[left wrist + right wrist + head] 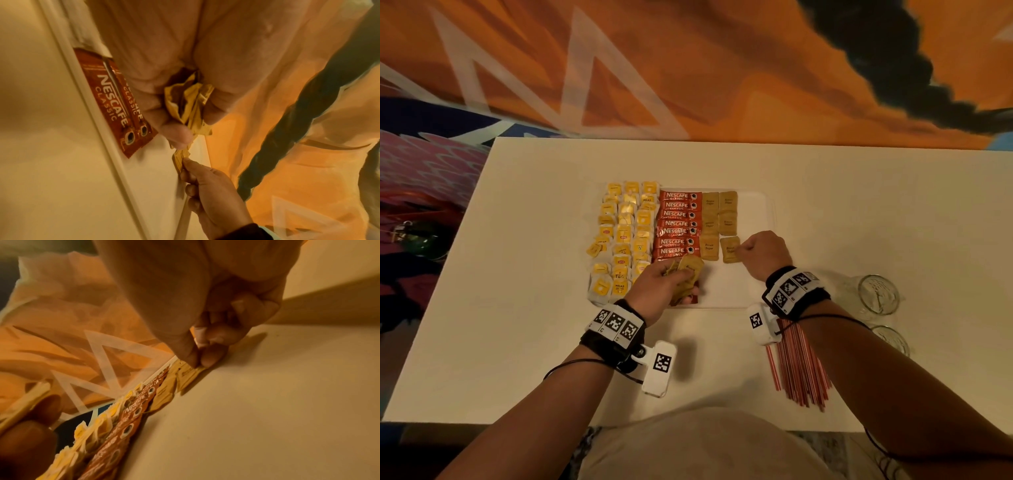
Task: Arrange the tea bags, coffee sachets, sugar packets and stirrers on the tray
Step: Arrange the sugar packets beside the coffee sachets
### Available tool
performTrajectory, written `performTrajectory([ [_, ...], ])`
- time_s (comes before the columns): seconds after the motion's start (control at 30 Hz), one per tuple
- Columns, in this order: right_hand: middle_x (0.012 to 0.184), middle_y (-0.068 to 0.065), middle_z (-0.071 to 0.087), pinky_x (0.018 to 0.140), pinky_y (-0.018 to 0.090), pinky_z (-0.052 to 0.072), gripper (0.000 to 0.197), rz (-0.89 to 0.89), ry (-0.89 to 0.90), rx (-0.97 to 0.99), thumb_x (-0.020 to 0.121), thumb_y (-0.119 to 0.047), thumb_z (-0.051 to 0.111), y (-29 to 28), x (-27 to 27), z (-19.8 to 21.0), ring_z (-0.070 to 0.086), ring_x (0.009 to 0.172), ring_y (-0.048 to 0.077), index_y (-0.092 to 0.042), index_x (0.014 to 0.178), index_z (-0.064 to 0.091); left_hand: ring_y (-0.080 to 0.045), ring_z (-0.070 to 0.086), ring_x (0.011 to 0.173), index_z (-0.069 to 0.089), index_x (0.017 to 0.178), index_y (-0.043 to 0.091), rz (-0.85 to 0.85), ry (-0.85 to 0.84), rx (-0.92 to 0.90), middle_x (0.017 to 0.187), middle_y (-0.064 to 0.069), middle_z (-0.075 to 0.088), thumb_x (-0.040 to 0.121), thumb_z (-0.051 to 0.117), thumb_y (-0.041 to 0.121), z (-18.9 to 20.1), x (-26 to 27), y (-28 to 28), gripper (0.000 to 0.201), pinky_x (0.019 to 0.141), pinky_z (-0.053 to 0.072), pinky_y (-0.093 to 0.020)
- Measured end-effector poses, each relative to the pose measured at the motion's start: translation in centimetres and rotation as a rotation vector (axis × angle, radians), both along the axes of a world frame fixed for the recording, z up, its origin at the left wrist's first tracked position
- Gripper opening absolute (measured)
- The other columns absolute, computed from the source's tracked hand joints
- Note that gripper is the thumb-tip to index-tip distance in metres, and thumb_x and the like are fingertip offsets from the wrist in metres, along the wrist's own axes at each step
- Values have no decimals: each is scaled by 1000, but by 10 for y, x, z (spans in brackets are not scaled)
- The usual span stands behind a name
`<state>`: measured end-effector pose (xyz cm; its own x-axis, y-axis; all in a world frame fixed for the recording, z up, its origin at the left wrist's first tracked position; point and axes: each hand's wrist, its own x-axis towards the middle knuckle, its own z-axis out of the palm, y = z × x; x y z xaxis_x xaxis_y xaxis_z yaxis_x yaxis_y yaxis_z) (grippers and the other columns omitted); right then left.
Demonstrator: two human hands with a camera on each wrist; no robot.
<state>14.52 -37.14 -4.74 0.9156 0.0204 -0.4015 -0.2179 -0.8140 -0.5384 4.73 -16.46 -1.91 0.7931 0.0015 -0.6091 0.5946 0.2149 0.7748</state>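
A white tray [756,212] holds yellow tea bags [625,233] on its left, red coffee sachets [676,222] in the middle and brown sugar packets [719,212] beside them. My right hand [760,251] pinches the edge of one sugar packet [730,249] lying at the bottom of the right sugar column; the wrist view shows finger and thumb on the packet [190,374]. My left hand [664,284] grips a bunch of sugar packets [688,274] over the tray's near edge, seen crumpled in the fist as sugar packets [189,100]. Red-and-white stirrers [799,363] lie on the table under my right forearm.
Two clear glass jars [878,294] stand on the table at the right, past my right wrist. The tray's right part [753,274] is bare. The table's near edge runs just in front of my body. A patterned orange cloth lies beyond the far edge.
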Motion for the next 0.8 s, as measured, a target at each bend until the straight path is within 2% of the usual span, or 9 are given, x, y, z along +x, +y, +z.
performTrajectory([
  [0.13,77,6,73,67,35,58,28,-17,18,3,91,-34,67,2,2,1,68,72,24,-10,81,77,-27,71,78,68,104,6,10,19,-17,93,-17,70,93,59,2,-1,-1,3,14,56,54,-30],
  [0.27,76,8,72,69,38,60,32,-20,43,-14,90,-37,68,5,2,1,70,75,26,-8,79,76,-27,71,79,70,100,9,25,21,-33,91,-14,72,92,60,1,0,-3,7,15,59,56,-30],
  [0.4,77,11,73,68,37,58,35,-24,42,-14,91,-38,68,6,3,1,70,77,28,-5,80,75,-31,70,82,69,103,5,17,18,-27,93,-18,71,92,59,0,-1,-3,10,16,59,56,-31],
  [0.53,77,9,72,69,38,58,35,-15,39,-25,91,-39,68,6,3,2,70,77,28,-7,79,74,-27,70,77,69,99,9,-5,-9,-28,91,-16,71,92,59,-3,-1,-5,9,16,58,57,-29],
  [0.67,86,8,72,74,39,59,28,-23,-4,-29,91,-37,67,6,1,4,69,81,26,-10,84,71,-24,71,78,65,109,4,-90,-59,-7,95,-19,71,95,60,1,-3,-8,11,15,61,57,-26],
  [0.8,93,-6,69,68,27,48,16,16,-45,120,90,-39,67,6,-7,4,65,84,13,-23,92,66,-26,72,83,59,119,-6,-115,-82,-10,107,-28,69,98,60,8,-5,-9,10,26,59,56,-22],
])
